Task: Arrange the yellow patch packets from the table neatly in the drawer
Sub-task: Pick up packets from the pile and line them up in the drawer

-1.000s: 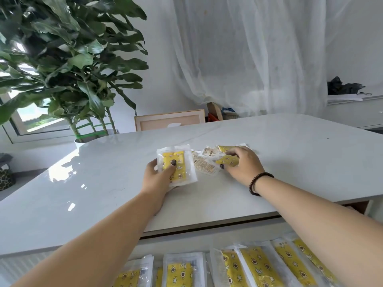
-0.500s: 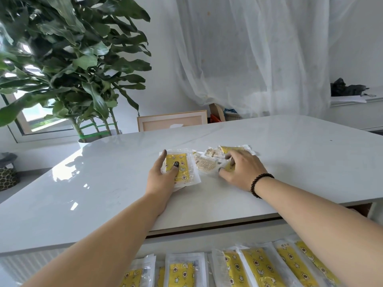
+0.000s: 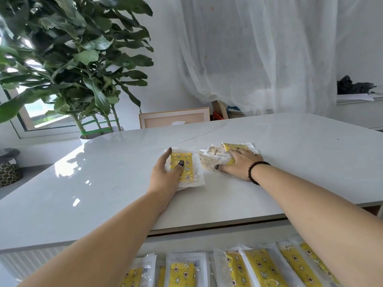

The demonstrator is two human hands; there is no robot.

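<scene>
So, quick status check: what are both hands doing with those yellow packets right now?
Left hand holds a yellow packet stack on the table. Right hand presses the loose pile. Drawer packets already lined up. Nothing in the way.

Yellow patch packets [image 3: 185,166] printed with stars and moons, clear-edged; white table [image 3: 103,183]; green plant [image 3: 72,59]; black bracelet [image 3: 255,170].

The counter [image 3: 290,162] under both hands was a smooth, glossy white slab with faint grey veining that reflected window light. The packet [image 3: 187,168] beneath the left hand [image 3: 165,175] was clear, shiny, crinkled plastic film over a yellow printed insert. A bracelet [image 3: 253,171] of dark glossy beads circled the right wrist.
</scene>
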